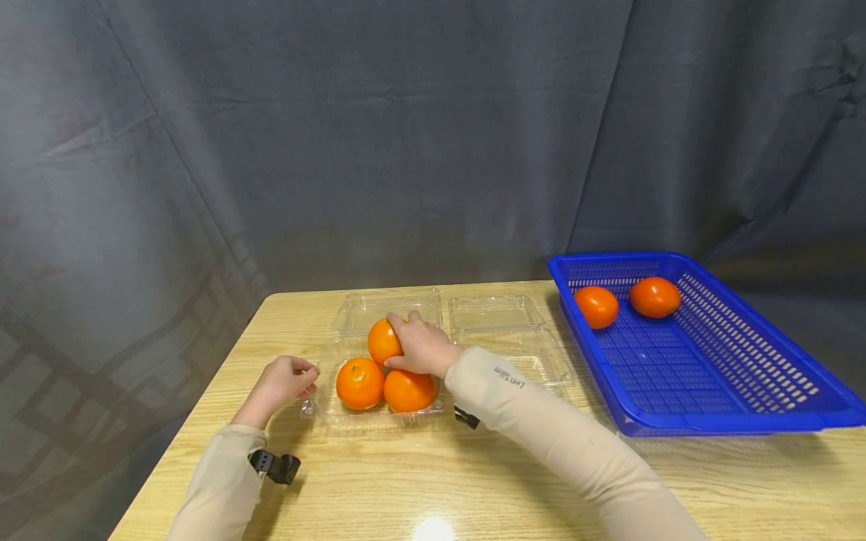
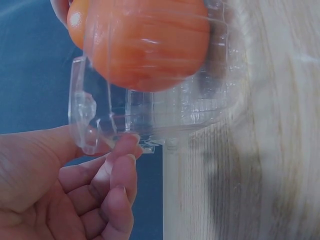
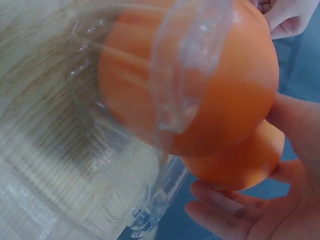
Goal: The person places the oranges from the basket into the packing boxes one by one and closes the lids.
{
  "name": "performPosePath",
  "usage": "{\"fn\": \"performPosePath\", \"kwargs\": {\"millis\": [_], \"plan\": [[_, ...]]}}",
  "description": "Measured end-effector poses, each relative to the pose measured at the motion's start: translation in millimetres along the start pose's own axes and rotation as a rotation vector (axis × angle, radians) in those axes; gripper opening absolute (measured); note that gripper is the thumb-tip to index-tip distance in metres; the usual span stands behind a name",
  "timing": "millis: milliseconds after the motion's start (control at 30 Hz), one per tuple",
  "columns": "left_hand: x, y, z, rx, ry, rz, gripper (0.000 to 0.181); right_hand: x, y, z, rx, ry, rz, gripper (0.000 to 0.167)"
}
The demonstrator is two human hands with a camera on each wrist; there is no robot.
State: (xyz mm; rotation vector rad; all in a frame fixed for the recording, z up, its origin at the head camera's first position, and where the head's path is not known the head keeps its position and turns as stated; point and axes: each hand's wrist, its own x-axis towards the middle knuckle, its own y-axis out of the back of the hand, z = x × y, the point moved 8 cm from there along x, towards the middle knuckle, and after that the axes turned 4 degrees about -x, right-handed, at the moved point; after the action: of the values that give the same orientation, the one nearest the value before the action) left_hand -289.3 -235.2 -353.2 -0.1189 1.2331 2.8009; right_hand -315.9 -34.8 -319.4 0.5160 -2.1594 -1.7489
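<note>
A clear plastic container (image 1: 338, 421) holds two orange fruits (image 1: 360, 383) side by side at its front. Behind them my right hand (image 1: 426, 347) grips a third orange fruit (image 1: 383, 342); in the right wrist view that fruit (image 3: 240, 165) lies between thumb and fingers of the hand (image 3: 270, 200), partly hidden by a nearer one. My left hand (image 1: 280, 383) is at the container's left edge; in the left wrist view the thumb and fingertips of this hand (image 2: 75, 185) pinch the rim (image 2: 82, 110) of the clear plastic.
A blue basket (image 1: 609, 376) at the right holds two orange-red fruits (image 1: 655, 297) near its back. Another clear container (image 1: 497, 312) lies open between the basket and the filled one. The wooden table (image 1: 379, 481) ends at a dark curtain (image 1: 406, 150).
</note>
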Motion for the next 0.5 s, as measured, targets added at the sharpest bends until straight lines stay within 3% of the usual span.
{"fn": "performPosePath", "kwargs": {"millis": [500], "plan": [[0.5,0.4,-0.4,0.006,0.000,-0.003,0.029,0.6,2.0,1.1,-0.020,-0.009,-0.073,0.078]]}}
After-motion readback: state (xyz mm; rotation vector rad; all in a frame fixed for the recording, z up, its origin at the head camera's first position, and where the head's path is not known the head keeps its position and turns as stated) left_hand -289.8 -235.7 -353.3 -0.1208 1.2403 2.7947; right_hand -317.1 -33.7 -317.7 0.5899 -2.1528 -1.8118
